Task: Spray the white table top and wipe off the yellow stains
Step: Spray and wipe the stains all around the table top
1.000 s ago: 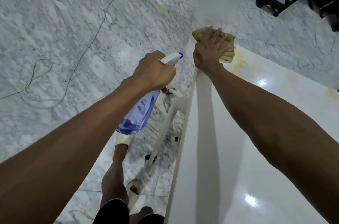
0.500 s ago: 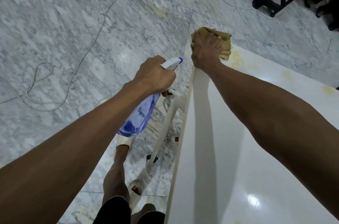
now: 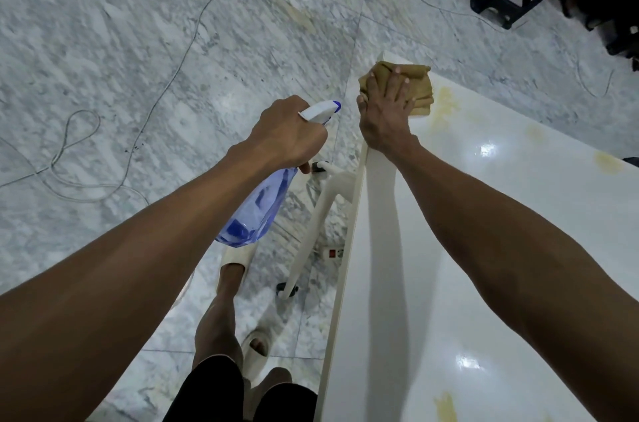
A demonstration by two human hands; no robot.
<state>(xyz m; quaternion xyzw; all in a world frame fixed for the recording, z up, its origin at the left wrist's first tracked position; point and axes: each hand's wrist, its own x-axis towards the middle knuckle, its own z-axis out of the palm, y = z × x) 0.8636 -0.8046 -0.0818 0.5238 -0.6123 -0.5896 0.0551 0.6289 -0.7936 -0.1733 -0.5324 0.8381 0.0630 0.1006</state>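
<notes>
Status from my end: wipe step in hand, not spray.

Right hand [image 3: 383, 110] is flat, fingers straight and spread, pressing a folded tan cloth [image 3: 416, 89] onto the far corner of the white bench [image 3: 484, 248], upper middle of frame. The cloth sits right at the corner, its left part over the bench edge.

Left hand [image 3: 287, 134] is wrapped round the neck of the spray bottle [image 3: 256, 210], just left of the cloth hand. The bottle hangs off the bench, over the marble floor [image 3: 121, 41]. White nozzle with a blue tip points up-right toward the corner. Can't tell if a finger is on the trigger; it's hidden behind the knuckles.

Yellow stains left, as I read it:
- smear [image 3: 446, 103] just right of the cloth, touching or nearly touching its edge
- faint spot [image 3: 534, 133] further right
- blotch [image 3: 608, 162] near the right frame edge
- another mark [image 3: 446, 407] at the bottom of frame, near side of the bench

So the task looks early-to-mid: several stains remain. I can't judge wetness, since the glare spots are lamp reflections.

Next move, my call: drag the cloth right across the adjacent smear with firm flat pressure, then work along the far edge. If the smear holds, bring the nozzle over the bench and spray it first. Risk: the cloth is half off the corner and could slip over the edge.

Also on the floor: loose cables [image 3: 69, 145], and a white bench leg [image 3: 311, 231] under the edge.
</notes>
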